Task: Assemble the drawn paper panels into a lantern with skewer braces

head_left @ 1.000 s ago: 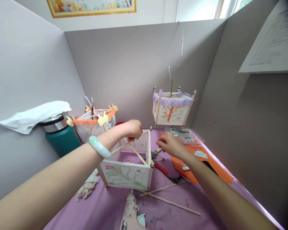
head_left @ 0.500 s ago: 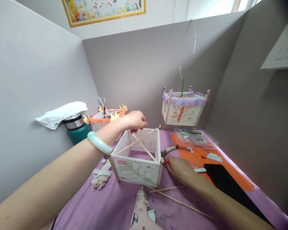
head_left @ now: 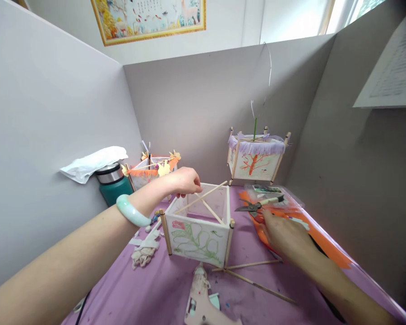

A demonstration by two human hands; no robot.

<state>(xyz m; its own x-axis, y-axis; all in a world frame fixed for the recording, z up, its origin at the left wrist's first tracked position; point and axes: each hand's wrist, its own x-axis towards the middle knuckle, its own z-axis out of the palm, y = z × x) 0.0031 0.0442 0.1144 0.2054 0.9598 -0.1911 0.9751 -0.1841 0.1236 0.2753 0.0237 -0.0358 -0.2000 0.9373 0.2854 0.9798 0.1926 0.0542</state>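
Note:
A square lantern (head_left: 198, 241) with white sides, a green and red plant drawing and wooden corner posts stands in front of me, slightly tilted. Two thin sticks (head_left: 209, 208) cross over its open top. My left hand (head_left: 186, 181) is closed at the far left corner of the lantern; its fingertips hide what exactly they grip. To the right of the lantern, my right hand (head_left: 280, 228) grips pruning shears (head_left: 255, 207) by the red handle. The dark blades point left, apart from the lantern, and the pale handle stands away from my fingers.
A glue gun (head_left: 198, 298) and loose sticks (head_left: 257, 285) lie in front. Behind stand an orange-fringed lantern (head_left: 144, 178) and a purple-fringed lantern (head_left: 257, 166). A green bottle (head_left: 114, 185) is left; orange paper (head_left: 331, 253) and a plastic box (head_left: 291, 195) lie right. Grey partitions (head_left: 203, 108) enclose the table.
My right hand has moved right, away from the lantern's near right post, bringing the shears with it. My left hand stays at the far left corner; the lantern has turned slightly.

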